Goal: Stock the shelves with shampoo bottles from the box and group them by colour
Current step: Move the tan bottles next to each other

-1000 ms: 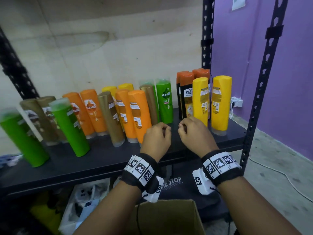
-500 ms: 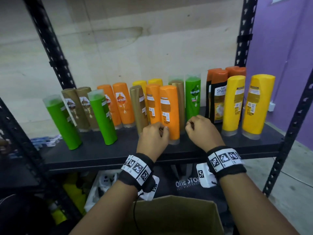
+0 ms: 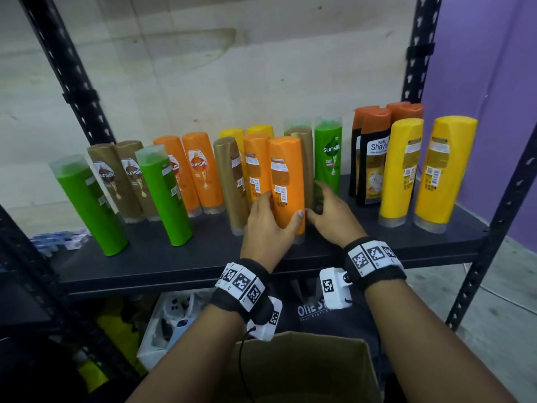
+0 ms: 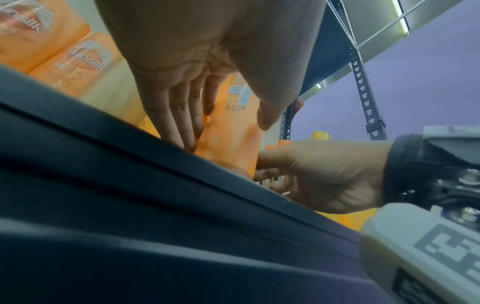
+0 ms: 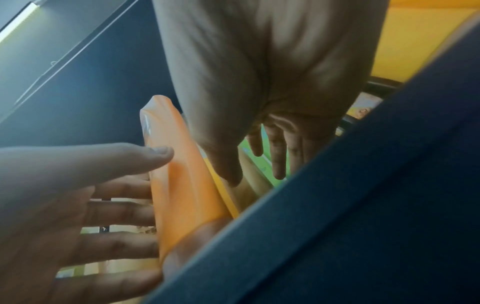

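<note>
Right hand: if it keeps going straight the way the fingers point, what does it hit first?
Most likely the gold-brown bottle right behind the orange bottle; the right hand already has its fingertips at it. The green Sunsilk bottle stands beside it; depth is unclear.

A stockroom; black slotted-steel rack (image 3: 412, 53), rows of shampoo bottles (image 3: 286, 181), cardboard box (image 3: 305, 370) below.

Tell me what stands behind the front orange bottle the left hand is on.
Behind the front orange bottle, held by the left hand, a gold bottle and a green-capped one show partly. Their lower parts are covered.
</note>
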Demonstrator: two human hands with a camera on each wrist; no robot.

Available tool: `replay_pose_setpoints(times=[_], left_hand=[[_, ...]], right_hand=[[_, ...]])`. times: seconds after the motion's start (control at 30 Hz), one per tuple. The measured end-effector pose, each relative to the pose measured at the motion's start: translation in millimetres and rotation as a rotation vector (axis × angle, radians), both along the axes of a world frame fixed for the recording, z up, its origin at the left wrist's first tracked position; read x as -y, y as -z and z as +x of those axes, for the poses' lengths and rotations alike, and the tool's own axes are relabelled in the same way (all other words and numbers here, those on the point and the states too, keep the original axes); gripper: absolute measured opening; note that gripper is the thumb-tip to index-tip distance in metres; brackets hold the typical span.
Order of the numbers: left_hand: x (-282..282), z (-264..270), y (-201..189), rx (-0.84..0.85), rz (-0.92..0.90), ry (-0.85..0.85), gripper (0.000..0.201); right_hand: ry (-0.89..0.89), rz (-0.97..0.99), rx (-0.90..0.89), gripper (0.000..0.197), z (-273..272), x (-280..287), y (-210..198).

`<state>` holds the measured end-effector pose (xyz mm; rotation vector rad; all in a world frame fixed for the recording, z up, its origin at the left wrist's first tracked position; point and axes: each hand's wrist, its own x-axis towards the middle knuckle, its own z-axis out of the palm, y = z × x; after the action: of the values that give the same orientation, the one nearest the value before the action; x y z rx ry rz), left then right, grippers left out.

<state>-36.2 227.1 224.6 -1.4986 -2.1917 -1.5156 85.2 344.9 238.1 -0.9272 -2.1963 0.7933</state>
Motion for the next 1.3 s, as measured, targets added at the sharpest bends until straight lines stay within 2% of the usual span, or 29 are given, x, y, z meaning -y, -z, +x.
replay_pose_setpoints(times=[0.1,0.37,0.7,0.9,1.3], left_hand=[[-2,-5,2,0.041,0.007,0.018,0.079],[7,-12,6,0.076,0.069,0.003,0.073],[26,-20,10,0.118,0.126,-0.069,0.066],[27,-18,8,0.135,0.108,-0.066,0.069],[33,-31,12,0.080,0.039,-0.045,0.074]], right_hand=[[-0.023,-0.050,-0.006,0.079,-6,-1,5],[0.035,-0.009,-0.089,0.059,-10,-1,11],[0.076,-0.065,-0.140,0.058,-3,1,13],[0.033,-0.012,-0.225,0.074,-10,11,14],[0.135,0.059,-0.319,0.058,-8,30,15]])
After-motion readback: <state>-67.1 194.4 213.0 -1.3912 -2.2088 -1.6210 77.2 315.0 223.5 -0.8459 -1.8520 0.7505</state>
